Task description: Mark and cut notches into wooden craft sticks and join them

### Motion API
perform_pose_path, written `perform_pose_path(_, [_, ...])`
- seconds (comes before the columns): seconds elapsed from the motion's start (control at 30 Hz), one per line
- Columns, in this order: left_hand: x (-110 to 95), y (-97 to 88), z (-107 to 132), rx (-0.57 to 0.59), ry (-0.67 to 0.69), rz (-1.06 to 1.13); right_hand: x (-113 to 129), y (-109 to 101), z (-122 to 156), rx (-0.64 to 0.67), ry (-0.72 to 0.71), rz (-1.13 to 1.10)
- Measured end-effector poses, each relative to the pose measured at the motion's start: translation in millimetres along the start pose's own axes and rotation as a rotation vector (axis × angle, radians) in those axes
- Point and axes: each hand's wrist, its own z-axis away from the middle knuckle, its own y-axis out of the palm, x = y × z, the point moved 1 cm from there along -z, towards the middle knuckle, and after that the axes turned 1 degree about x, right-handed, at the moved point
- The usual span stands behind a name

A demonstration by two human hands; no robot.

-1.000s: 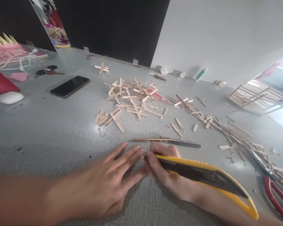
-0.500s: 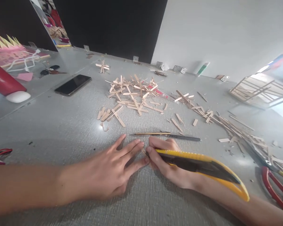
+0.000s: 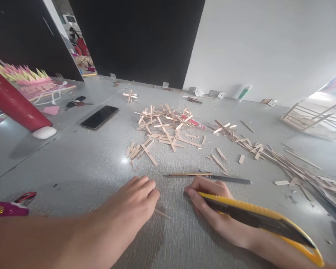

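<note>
My left hand [image 3: 134, 203] rests on the grey table [image 3: 81, 168] with its fingers curled under. A thin wooden stick [image 3: 161, 213] pokes out to the right from beneath them. My right hand [image 3: 210, 209] is closed round a yellow and black utility knife [image 3: 254, 218], whose tip points left and sits near the table. A small gap separates the two hands. Just beyond them lies a thin pencil-like tool [image 3: 210, 175].
A pile of cut wooden craft sticks [image 3: 165, 127] lies mid-table, with more scraps [image 3: 282, 160] trailing right. A black phone [image 3: 100, 117] and a red cylinder [image 3: 16, 108] are at the left. A stick-built frame [image 3: 316, 116] stands far right.
My left hand went from flat with spread fingers to curled, and drew back left from the knife tip. The right hand kept its grip on the knife. The view shifted slightly.
</note>
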Motion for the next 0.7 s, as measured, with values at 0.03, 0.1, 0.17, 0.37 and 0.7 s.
perform_pose_path(0.03, [-1,-3.2,0,-0.019,-0.069,0.139,-1,1,0,0.008,0.004,0.002])
perform_pose_path(0.1, [-4,-10.3,0,-0.049,-0.247,0.310,-2,1,0,0.001,0.000,0.001])
perform_pose_path(0.17, [-12,-18.8,0,-0.055,-0.296,0.343,-3,1,0,0.006,0.000,0.017])
perform_pose_path(0.37, [-25,-32.4,5,0.036,-0.389,0.689,-4,2,2,-0.001,-0.047,0.083])
perform_pose_path(0.7, [-27,-30.7,4,0.136,-0.436,1.013,-2,0,0,0.066,-0.108,0.072])
